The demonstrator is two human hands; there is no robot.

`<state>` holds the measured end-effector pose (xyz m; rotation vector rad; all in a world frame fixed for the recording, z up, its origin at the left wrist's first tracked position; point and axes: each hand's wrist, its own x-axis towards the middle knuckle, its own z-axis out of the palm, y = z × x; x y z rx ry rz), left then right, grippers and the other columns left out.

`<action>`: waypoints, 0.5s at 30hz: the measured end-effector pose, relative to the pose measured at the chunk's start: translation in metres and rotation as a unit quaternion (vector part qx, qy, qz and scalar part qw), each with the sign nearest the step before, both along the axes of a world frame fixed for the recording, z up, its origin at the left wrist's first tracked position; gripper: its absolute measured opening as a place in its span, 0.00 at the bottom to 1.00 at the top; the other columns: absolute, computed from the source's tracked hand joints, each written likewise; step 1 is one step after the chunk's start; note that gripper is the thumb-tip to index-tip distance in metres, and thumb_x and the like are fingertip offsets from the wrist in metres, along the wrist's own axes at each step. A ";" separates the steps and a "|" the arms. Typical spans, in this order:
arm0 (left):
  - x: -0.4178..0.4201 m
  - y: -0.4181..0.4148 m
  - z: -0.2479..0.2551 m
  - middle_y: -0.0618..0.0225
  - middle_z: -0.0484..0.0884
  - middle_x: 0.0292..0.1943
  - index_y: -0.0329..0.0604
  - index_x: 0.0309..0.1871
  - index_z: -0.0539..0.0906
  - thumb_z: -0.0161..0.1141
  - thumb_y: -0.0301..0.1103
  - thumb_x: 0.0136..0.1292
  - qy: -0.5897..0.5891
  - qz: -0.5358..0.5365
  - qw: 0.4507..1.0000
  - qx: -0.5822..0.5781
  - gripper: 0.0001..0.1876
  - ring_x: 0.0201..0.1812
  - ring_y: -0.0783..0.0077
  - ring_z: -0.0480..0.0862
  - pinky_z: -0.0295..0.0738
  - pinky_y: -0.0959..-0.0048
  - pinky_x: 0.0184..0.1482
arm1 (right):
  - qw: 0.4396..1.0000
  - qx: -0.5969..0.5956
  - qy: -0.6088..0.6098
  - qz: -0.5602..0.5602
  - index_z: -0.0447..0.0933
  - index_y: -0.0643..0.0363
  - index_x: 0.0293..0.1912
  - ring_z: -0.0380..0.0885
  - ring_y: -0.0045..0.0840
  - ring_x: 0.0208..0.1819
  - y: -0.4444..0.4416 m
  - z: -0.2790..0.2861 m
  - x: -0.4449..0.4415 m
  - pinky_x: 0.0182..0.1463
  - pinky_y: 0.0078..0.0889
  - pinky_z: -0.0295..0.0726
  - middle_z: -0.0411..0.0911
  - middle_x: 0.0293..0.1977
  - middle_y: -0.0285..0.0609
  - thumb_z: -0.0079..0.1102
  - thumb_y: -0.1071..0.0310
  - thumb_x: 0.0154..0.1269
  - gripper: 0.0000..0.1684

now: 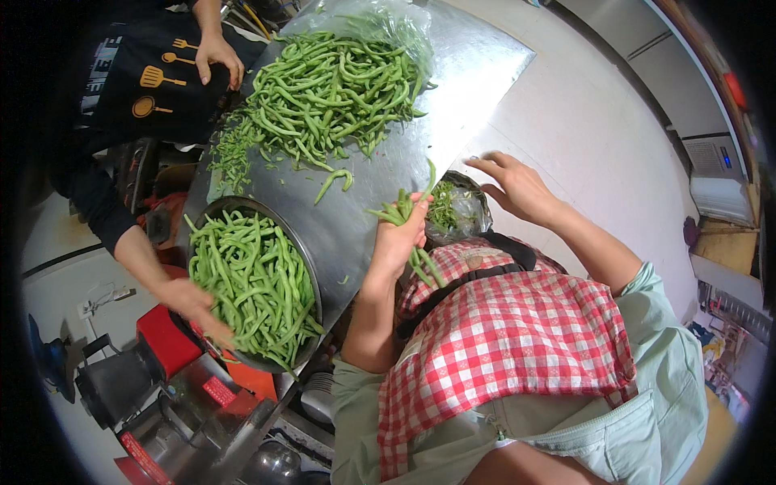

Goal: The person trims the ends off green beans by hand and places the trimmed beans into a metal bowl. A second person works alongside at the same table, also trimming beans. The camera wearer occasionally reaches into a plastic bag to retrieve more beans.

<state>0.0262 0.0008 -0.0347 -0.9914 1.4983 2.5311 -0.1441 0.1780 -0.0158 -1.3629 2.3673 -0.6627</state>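
Note:
My left hand (400,236) grips a small bunch of green beans (397,212) just off the near edge of the steel table. Bean ends stick out above and below the fist. My right hand (521,188) holds nothing; its fingers are apart and slightly blurred. Between my hands and lower down is a plastic-lined bin (470,206) with green trimmings in it. On the steel table (354,242) lies a big heap of green beans (336,91), and one curved bean (332,183) rests apart from it. A round metal bowl (316,288) full of beans stands at the table's left.
Across the table, a co-worker in a dark apron (121,79) has one hand (217,57) beside the heap and another hand (197,309) at the bowl's rim. Small trimmings (230,151) lie between heap and bowl. A clear plastic bag (388,18) is behind the heap.

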 end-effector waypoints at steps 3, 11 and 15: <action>-0.001 -0.003 0.010 0.77 0.77 0.25 0.36 0.49 0.82 0.58 0.34 0.69 -0.042 -0.172 0.962 -0.206 0.12 0.29 0.84 0.72 0.70 0.77 0.32 | 0.984 -0.042 0.072 0.157 0.77 0.58 0.50 0.80 0.36 0.44 -0.020 0.009 -0.008 0.41 0.39 0.81 0.78 0.43 0.45 0.55 0.74 0.59 0.18; 0.033 0.002 -0.004 0.72 0.84 0.36 0.40 0.50 0.83 0.60 0.30 0.67 -0.030 -0.226 0.949 -0.218 0.11 0.38 0.81 0.78 0.72 0.78 0.42 | 0.941 0.076 -0.038 0.329 0.77 0.63 0.34 0.80 0.43 0.32 0.004 -0.006 0.007 0.34 0.42 0.79 0.78 0.29 0.48 0.54 0.68 0.60 0.08; 0.039 0.019 0.006 0.79 0.78 0.28 0.41 0.48 0.82 0.58 0.32 0.69 -0.039 -0.176 0.977 -0.117 0.09 0.27 0.86 0.71 0.66 0.82 0.28 | 0.987 -0.004 -0.147 0.067 0.80 0.62 0.34 0.81 0.41 0.33 0.001 -0.017 0.015 0.36 0.38 0.79 0.81 0.30 0.47 0.57 0.66 0.62 0.09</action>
